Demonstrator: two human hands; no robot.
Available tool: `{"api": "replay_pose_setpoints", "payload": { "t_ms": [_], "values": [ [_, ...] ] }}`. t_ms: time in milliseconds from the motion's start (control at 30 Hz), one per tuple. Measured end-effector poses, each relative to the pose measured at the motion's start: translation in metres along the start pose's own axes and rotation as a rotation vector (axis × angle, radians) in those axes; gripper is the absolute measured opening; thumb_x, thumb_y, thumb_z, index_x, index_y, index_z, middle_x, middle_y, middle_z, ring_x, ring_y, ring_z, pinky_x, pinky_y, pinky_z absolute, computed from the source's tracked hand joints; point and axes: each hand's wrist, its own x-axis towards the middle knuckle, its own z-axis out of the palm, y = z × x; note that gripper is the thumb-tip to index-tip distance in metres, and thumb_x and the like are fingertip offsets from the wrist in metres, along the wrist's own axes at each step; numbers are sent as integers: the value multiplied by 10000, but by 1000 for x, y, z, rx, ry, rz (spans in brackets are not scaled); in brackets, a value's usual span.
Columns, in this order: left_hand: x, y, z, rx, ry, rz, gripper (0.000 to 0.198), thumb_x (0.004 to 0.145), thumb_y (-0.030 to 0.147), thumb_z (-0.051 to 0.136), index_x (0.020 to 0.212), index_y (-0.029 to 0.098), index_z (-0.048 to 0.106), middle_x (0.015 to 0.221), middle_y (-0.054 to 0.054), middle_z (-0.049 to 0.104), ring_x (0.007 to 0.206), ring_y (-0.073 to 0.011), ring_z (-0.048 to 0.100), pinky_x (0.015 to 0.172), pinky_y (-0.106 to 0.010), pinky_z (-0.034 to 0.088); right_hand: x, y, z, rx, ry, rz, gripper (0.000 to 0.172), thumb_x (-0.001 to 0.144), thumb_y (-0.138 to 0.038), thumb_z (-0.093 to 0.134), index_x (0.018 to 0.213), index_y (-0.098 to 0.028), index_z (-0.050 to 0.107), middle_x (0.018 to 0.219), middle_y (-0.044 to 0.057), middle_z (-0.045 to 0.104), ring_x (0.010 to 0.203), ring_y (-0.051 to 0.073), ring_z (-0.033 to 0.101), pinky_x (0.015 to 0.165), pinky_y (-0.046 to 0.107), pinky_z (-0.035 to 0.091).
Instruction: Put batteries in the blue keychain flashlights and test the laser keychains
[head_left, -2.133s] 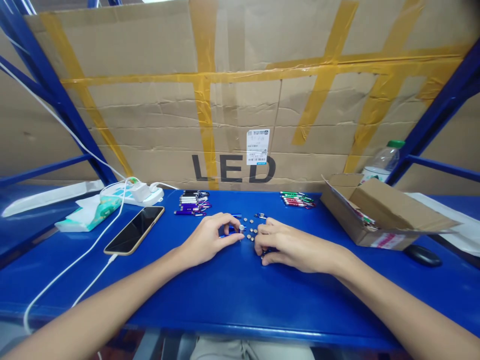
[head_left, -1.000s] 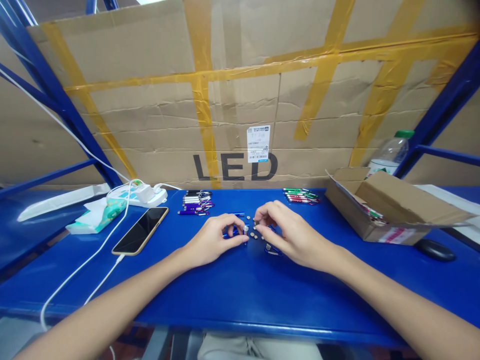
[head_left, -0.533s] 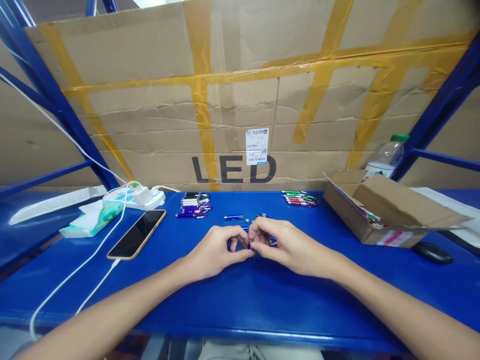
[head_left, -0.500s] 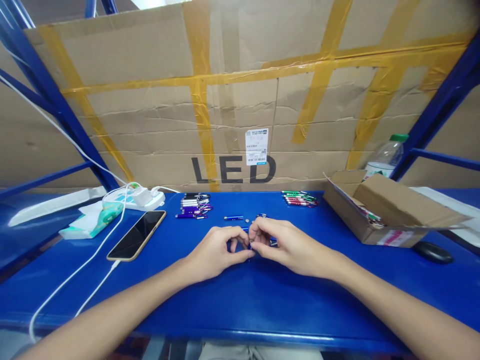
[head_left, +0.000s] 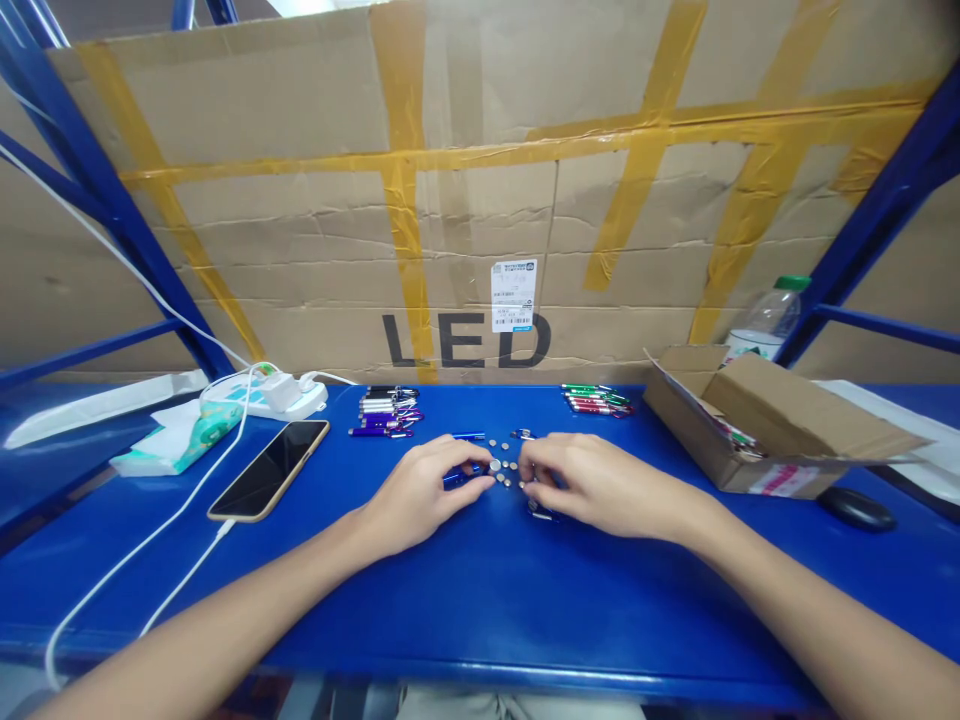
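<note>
My left hand (head_left: 424, 492) rests on the blue table (head_left: 465, 590), fingers curled round a small blue keychain flashlight body (head_left: 459, 477) with a silvery end. My right hand (head_left: 592, 485) lies just right of it, fingertips pinched down among several small silver button cells (head_left: 506, 470) scattered between the hands. A small dark part (head_left: 541, 512) lies under the right hand's fingers. What the right fingertips pinch is too small to make out.
Finished purple and black keychain flashlights (head_left: 386, 410) lie at the back centre, green and red ones (head_left: 596, 400) to the right. An open cardboard box (head_left: 757, 425), a bottle (head_left: 761, 325) and a mouse (head_left: 855, 508) stand right. A phone (head_left: 270, 468) on a white cable, tissues (head_left: 176, 440) and a power strip (head_left: 274, 395) lie left.
The hands were joined half a second ago, right fingertips at the flashlight's end. Now the right hand has drawn apart to the button cells; the left still holds the flashlight body.
</note>
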Motion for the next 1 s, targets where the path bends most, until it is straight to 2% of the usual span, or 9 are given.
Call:
{"api": "replay_pose_setpoints", "payload": {
  "t_ms": [100, 200, 267, 400, 500, 700, 867, 1000],
  "values": [
    [1, 0, 0, 7, 1, -28, 136, 1019, 287, 705, 1126, 215, 747, 999, -34, 773, 905, -193, 671, 840, -307, 513, -1, 1, 3, -16, -119, -3, 113, 943, -138, 693, 903, -228, 638, 910, 19, 735, 822, 206, 670, 711, 288, 436],
    [1, -1, 0, 3, -7, -36, 143, 1019, 295, 703, 1129, 212, 743, 998, -34, 762, 905, -191, 657, 840, -307, 506, -1, 1, 6, 2, -146, -42, 139, 973, -109, 655, 905, -226, 624, 919, 16, 731, 825, 195, 665, 722, 285, 443],
    [1, -1, 0, 2, -14, -29, 144, 1025, 297, 694, 1128, 209, 741, 986, -35, 755, 899, -190, 649, 842, -310, 502, 0, 0, 4, 23, -101, -64, 127, 1026, -145, 619, 926, -223, 628, 928, 21, 728, 851, 198, 662, 750, 291, 455],
    [1, 0, 0, -7, -40, -21, 154, 1036, 304, 674, 1144, 215, 739, 972, -37, 740, 901, -196, 645, 847, -320, 499, 2, -1, 0, 111, 143, -64, 119, 1108, -259, 542, 1041, -225, 634, 1019, 45, 724, 926, 206, 653, 825, 311, 484],
    [1, 2, -1, -18, -59, -9, 168, 1046, 313, 658, 1166, 221, 732, 988, -45, 730, 924, -202, 640, 862, -327, 498, 4, -2, 3, 190, 243, -86, 109, 1123, -281, 528, 1091, -228, 618, 1077, 50, 712, 958, 196, 650, 866, 309, 493],
    [1, 7, -2, -38, -44, -13, 170, 1058, 332, 629, 1144, 219, 722, 938, -39, 692, 908, -201, 608, 851, -328, 477, 3, -4, 11, 189, 254, -132, 93, 1126, -257, 514, 1112, -233, 602, 1076, 54, 692, 945, 193, 629, 867, 314, 500],
    [1, 6, -2, -87, -13, -76, 193, 1044, 364, 634, 1120, 214, 729, 913, -30, 658, 832, -181, 587, 771, -295, 461, 4, -2, 11, 186, 262, -171, 97, 1127, -246, 513, 1114, -229, 607, 1105, 68, 674, 993, 205, 626, 893, 321, 494],
    [2, 5, -1, -243, -23, -186, 253, 1044, 408, 626, 1133, 194, 727, 966, -43, 721, 817, -172, 612, 758, -292, 469, 5, 0, 13, 183, 275, -205, 126, 1133, -240, 494, 1090, -230, 612, 1069, 64, 662, 977, 203, 623, 874, 321, 491]
  ]
}}
